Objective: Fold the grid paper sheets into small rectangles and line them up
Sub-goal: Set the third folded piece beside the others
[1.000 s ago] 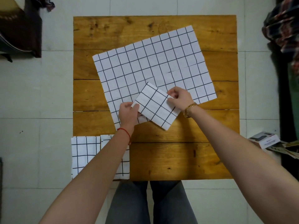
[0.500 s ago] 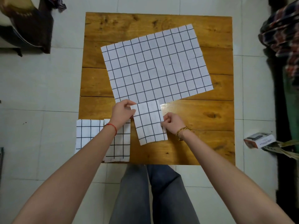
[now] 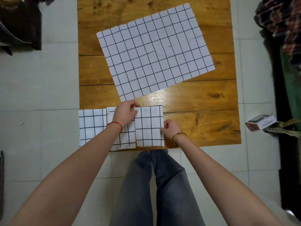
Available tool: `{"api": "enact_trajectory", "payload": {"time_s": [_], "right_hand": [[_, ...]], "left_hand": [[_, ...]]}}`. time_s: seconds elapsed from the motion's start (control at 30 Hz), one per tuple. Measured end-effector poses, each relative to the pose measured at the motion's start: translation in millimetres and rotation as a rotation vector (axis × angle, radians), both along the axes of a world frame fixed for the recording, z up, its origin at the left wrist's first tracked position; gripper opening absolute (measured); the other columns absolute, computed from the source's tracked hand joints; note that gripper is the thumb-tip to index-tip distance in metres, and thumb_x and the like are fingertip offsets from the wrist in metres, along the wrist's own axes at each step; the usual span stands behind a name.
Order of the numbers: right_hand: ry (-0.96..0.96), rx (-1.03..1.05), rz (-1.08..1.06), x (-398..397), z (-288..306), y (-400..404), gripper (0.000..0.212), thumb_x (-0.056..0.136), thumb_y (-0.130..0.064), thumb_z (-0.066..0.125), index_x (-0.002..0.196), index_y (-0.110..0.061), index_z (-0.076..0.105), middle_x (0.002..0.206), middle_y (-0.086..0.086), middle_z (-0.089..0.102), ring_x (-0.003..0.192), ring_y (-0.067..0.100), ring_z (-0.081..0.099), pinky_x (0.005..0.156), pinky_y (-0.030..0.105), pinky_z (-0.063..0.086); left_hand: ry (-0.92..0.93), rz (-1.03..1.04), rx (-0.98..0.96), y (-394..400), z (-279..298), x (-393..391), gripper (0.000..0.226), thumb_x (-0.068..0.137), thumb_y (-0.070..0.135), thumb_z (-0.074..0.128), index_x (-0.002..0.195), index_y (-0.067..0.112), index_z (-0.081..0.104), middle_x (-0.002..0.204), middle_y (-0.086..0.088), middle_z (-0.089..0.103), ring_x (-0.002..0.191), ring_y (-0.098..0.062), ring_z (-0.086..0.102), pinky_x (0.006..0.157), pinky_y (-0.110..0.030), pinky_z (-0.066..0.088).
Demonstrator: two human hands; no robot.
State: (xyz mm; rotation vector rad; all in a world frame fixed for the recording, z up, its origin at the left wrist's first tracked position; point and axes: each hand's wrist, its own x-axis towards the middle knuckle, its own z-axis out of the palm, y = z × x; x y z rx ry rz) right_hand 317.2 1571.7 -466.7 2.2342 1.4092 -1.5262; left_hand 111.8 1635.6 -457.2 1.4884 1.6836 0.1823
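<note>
Third folded rectangle [image 3: 149,126] pinched by left hand [image 3: 126,114] and right hand [image 3: 171,128], fingers closed on edges, beside two others on worktop [image 3: 203,111].

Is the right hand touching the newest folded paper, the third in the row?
Touching. The head view shows the right hand with fingertips on the right edge of the folded paper.

Wooden plank table [image 3: 203,101] on tiled floor. On it: one open grid sheet [image 3: 154,53], skewed, toward far side; three folded rectangles [image 3: 149,126] in a row along near-left edge, sides touching or nearly so.
</note>
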Motion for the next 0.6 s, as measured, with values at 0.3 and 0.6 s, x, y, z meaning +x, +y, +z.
{"api": "enact_trajectory", "payload": {"time_s": [0.3, 0.6], "right_hand": [[-0.123, 0.019, 0.172, -4, 5, -11, 0.010, 0.091, -0.021, 0.053, 0.097, -0.013, 0.056, 0.085, 0.001, 0.055, 0.075, 0.017, 0.054, 0.058, 0.025, 0.041], [-0.241, 0.058, 0.241, 5, 10, -11, 0.021, 0.092, -0.031, 0.052, 0.099, -0.011, 0.057, 0.090, 0.006, 0.063, 0.077, 0.021, 0.060, 0.064, 0.031, 0.051]], "left_hand": [[0.076, -0.076, 0.079, -5, 0, 2, 0.026, 0.078, 0.004, 0.062, 0.097, 0.019, 0.074, 0.078, 0.006, 0.061, 0.085, -0.019, 0.063, 0.088, -0.039, 0.052], [0.062, -0.044, 0.066, -2, 0, -2, 0.026, 0.076, 0.004, 0.062, 0.095, 0.019, 0.073, 0.092, 0.007, 0.069, 0.093, -0.015, 0.064, 0.094, -0.043, 0.049]]}}
